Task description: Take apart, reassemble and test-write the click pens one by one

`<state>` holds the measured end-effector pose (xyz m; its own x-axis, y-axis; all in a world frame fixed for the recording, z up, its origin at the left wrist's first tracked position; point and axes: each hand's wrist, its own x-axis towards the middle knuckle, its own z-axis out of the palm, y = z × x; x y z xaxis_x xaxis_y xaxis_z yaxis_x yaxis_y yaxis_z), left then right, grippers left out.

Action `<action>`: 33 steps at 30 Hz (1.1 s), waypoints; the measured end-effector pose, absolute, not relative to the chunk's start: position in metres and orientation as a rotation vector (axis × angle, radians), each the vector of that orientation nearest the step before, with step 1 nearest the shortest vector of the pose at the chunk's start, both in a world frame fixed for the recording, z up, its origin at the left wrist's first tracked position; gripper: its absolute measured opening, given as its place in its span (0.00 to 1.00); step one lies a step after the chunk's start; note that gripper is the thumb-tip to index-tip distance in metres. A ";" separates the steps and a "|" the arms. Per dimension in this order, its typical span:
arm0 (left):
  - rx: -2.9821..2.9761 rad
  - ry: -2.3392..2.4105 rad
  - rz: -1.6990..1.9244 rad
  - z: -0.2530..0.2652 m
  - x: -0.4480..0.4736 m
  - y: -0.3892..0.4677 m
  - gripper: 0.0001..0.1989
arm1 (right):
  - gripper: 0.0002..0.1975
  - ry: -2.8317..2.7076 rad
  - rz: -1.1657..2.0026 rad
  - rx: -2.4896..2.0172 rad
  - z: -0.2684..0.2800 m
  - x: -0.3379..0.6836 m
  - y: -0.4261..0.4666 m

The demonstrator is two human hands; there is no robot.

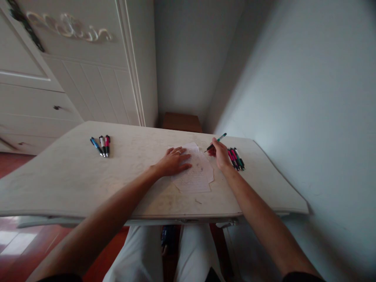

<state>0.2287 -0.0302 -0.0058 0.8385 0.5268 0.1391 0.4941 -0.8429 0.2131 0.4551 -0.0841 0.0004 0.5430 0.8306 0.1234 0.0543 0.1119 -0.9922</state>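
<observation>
"What do you have on?"
"Pale trousers point(143, 250), whitish, with soft creases."
"And up top?"
"My sleeves point(302, 277) are black; only their ends show."
"Any jewellery?"
"One slim, shiny ring point(178, 152) around a finger of my left hand point(173, 162), its details too small to make out."

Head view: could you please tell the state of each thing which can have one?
Left hand: open, palm down on the papers.
Right hand: closed around a pen.
Pen: tilted, tip down; contact with paper unclear.
Papers: overlapping, written on.
Pens at left: three, lying close together.
Pens at right: lying side by side.
Drawer: closed.
</observation>
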 end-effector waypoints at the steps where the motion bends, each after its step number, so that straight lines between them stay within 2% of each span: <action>1: 2.847 0.798 0.283 -0.005 0.229 -0.031 0.27 | 0.25 -0.854 0.718 -1.308 0.000 0.454 -0.084; 8: 2.828 0.760 0.319 -0.006 0.227 -0.029 0.30 | 0.22 -0.867 0.988 -1.013 0.004 0.446 -0.087; 12: 2.821 0.722 0.343 -0.006 0.225 -0.027 0.32 | 0.30 -0.838 1.036 -0.997 0.002 0.443 -0.088; 19: 2.804 0.700 0.364 -0.003 0.224 -0.027 0.33 | 0.47 -0.791 0.926 -0.997 0.000 0.451 -0.086; 33: 2.788 0.709 0.362 -0.005 0.224 -0.027 0.33 | 0.49 -0.851 0.885 -1.056 0.000 0.452 -0.088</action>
